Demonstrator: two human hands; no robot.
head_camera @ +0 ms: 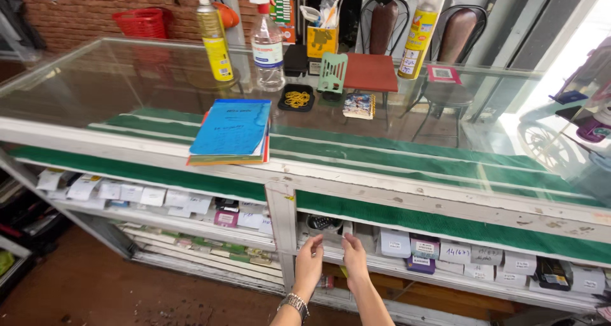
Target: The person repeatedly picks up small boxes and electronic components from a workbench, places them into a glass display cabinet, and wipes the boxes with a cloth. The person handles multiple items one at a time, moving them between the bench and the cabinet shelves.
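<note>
Both hands reach to the shelf (382, 265) under the counter (445, 205): left hand (310, 262) and right hand (354, 257) side by side, fingers loosely curled, holding nothing I can see.

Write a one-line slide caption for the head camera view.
Both hands, left and right, reach into the lower shelf of a glass counter topped with blue notebooks.

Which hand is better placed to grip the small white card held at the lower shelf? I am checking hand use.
Probably the right hand: its fingers touch the small white card at the white shelf edge. The left hand, wearing a metal wristwatch, sits just beside it.
</note>
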